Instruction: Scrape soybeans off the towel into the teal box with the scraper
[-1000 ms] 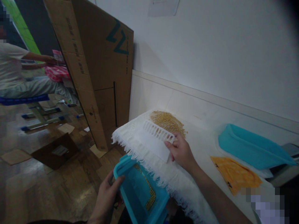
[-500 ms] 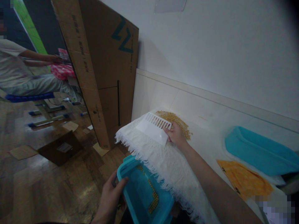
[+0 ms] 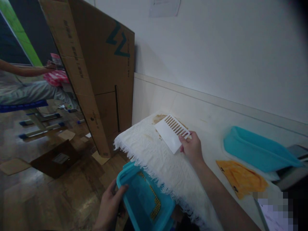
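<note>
My right hand (image 3: 192, 149) is closed on a white slotted plastic scraper (image 3: 171, 132), held flat over a pile of tan beans (image 3: 160, 118) on the white fringed cloth (image 3: 158, 160). Most of the pile is hidden behind the scraper and shows through its slots. My left hand (image 3: 109, 205) grips the near rim of a turquoise plastic tub (image 3: 144, 200), held below the cloth's fringed edge. A thin line of beans lies inside the tub.
A tall cardboard box (image 3: 96, 67) leans against the wall at the left. A second turquoise tub (image 3: 257, 152) and an orange cloth (image 3: 240, 178) lie to the right. Another person's arm (image 3: 24, 70) shows at far left over the wooden floor.
My right hand has carried the scraper from the near side of the beans up and over the pile, which it now covers. The left hand and tub have barely moved.
</note>
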A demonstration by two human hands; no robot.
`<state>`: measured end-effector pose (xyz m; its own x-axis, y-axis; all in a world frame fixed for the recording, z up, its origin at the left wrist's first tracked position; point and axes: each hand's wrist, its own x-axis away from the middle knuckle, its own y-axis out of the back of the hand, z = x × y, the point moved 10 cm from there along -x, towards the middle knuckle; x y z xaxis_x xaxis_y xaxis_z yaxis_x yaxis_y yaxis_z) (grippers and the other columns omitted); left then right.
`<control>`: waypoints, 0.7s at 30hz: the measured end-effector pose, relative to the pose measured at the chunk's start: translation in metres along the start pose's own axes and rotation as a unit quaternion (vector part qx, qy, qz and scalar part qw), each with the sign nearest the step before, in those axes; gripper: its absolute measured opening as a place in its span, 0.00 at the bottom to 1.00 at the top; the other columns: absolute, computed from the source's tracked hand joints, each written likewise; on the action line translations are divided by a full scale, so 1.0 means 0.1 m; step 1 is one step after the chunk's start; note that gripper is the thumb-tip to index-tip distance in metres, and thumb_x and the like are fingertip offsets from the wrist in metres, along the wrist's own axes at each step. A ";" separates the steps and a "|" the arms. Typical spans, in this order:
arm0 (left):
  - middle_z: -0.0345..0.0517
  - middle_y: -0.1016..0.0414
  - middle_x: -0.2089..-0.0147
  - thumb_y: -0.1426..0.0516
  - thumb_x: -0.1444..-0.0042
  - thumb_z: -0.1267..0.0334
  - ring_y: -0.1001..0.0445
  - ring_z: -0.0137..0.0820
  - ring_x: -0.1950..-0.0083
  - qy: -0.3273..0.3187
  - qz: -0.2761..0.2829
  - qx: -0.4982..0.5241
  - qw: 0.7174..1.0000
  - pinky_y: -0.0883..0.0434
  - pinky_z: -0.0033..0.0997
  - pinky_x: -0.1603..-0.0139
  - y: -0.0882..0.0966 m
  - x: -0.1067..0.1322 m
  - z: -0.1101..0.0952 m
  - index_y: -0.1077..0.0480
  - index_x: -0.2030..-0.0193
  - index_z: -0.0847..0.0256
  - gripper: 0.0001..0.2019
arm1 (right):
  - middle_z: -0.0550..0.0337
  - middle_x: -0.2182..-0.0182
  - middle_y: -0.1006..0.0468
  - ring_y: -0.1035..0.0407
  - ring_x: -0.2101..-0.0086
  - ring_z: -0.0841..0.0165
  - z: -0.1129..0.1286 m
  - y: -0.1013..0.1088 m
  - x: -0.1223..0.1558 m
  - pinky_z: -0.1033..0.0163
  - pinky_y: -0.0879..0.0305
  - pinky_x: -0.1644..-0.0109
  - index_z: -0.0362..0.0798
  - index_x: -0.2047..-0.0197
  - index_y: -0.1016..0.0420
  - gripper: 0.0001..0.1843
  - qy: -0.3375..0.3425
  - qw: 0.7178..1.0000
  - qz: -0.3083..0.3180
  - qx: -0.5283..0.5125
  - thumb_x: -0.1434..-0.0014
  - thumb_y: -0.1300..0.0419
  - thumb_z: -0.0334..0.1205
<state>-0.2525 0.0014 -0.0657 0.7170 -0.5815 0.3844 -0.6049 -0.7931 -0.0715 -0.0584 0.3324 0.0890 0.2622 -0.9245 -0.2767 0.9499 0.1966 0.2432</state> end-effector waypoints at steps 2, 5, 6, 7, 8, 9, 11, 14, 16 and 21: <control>0.27 0.34 0.85 0.30 0.49 0.39 0.36 0.29 0.87 -0.001 0.003 0.009 1.000 0.38 0.25 0.87 -0.03 0.00 0.02 0.26 0.40 0.67 0.38 | 0.70 0.80 0.25 0.36 0.87 0.69 0.02 0.04 0.04 0.64 0.41 0.83 0.55 0.53 0.37 0.23 0.014 1.000 -0.005 0.023 0.42 0.34 0.58; 0.28 0.33 0.85 0.27 0.53 0.39 0.35 0.29 0.87 -0.007 -0.005 0.020 1.000 0.38 0.25 0.87 -0.07 0.04 0.01 0.23 0.45 0.64 0.37 | 0.70 0.80 0.24 0.34 0.86 0.66 -0.02 -0.07 0.07 0.63 0.38 0.81 0.55 0.53 0.38 0.19 0.008 0.999 0.024 0.046 0.39 0.38 0.55; 0.28 0.33 0.85 0.26 0.55 0.39 0.36 0.28 0.87 -0.010 -0.012 0.025 1.000 0.39 0.25 0.87 -0.08 0.05 0.00 0.22 0.47 0.63 0.36 | 0.69 0.80 0.24 0.32 0.85 0.66 -0.04 -0.11 0.08 0.62 0.37 0.80 0.55 0.53 0.37 0.17 0.006 0.998 0.029 0.049 0.38 0.39 0.53; 0.29 0.32 0.85 0.25 0.57 0.39 0.36 0.28 0.87 -0.013 -0.018 0.030 0.999 0.40 0.24 0.87 -0.09 0.07 -0.02 0.21 0.48 0.63 0.35 | 0.68 0.79 0.23 0.31 0.84 0.65 -0.05 -0.14 0.08 0.62 0.35 0.79 0.54 0.53 0.37 0.15 0.005 0.998 0.029 0.053 0.38 0.39 0.51; 0.29 0.32 0.85 0.24 0.58 0.40 0.36 0.27 0.87 -0.015 -0.020 0.035 0.999 0.41 0.24 0.87 -0.10 0.08 -0.03 0.21 0.51 0.62 0.34 | 0.67 0.78 0.22 0.29 0.83 0.65 -0.06 -0.16 0.09 0.62 0.34 0.78 0.54 0.54 0.36 0.13 0.005 0.998 0.029 0.058 0.38 0.39 0.49; 0.30 0.31 0.85 0.24 0.60 0.40 0.35 0.27 0.87 -0.015 -0.021 0.039 0.999 0.41 0.23 0.87 -0.12 0.09 -0.04 0.20 0.53 0.61 0.33 | 0.66 0.77 0.21 0.27 0.81 0.64 -0.07 -0.16 0.09 0.63 0.34 0.77 0.54 0.54 0.35 0.12 0.005 0.998 0.026 0.065 0.39 0.39 0.46; 0.30 0.31 0.85 0.24 0.61 0.39 0.35 0.27 0.87 -0.015 -0.021 0.039 0.999 0.42 0.23 0.87 -0.14 0.10 -0.05 0.20 0.56 0.61 0.32 | 0.64 0.75 0.20 0.25 0.77 0.63 -0.07 -0.11 0.08 0.63 0.33 0.74 0.54 0.54 0.33 0.11 0.003 0.997 0.017 0.079 0.39 0.39 0.43; 0.29 0.33 0.86 0.25 0.60 0.36 0.35 0.27 0.88 -0.018 -0.018 0.021 0.999 0.42 0.22 0.88 -0.15 0.09 -0.03 0.20 0.54 0.60 0.34 | 0.65 0.76 0.20 0.24 0.76 0.63 -0.09 0.08 0.08 0.63 0.33 0.72 0.54 0.53 0.31 0.10 -0.002 0.995 0.001 0.099 0.38 0.40 0.41; 0.29 0.33 0.86 0.25 0.59 0.34 0.35 0.28 0.88 -0.018 -0.013 0.011 1.000 0.41 0.22 0.88 -0.14 0.08 0.00 0.21 0.52 0.60 0.36 | 0.67 0.77 0.21 0.25 0.78 0.63 -0.10 0.24 0.09 0.63 0.33 0.72 0.54 0.52 0.30 0.11 -0.006 0.994 -0.008 0.110 0.38 0.40 0.40; 0.29 0.34 0.87 0.25 0.61 0.34 0.35 0.28 0.89 -0.007 -0.003 0.006 1.000 0.42 0.22 0.88 -0.13 0.08 0.09 0.22 0.53 0.59 0.36 | 0.71 0.80 0.24 0.29 0.83 0.65 -0.19 0.57 0.14 0.64 0.35 0.74 0.54 0.50 0.30 0.13 -0.020 0.991 -0.026 0.132 0.38 0.39 0.40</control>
<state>-0.2357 0.0056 -0.0700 0.7259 -0.5786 0.3719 -0.5956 -0.7992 -0.0808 0.0024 0.3369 0.0817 0.2032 -0.9441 -0.2595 0.8830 0.0621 0.4653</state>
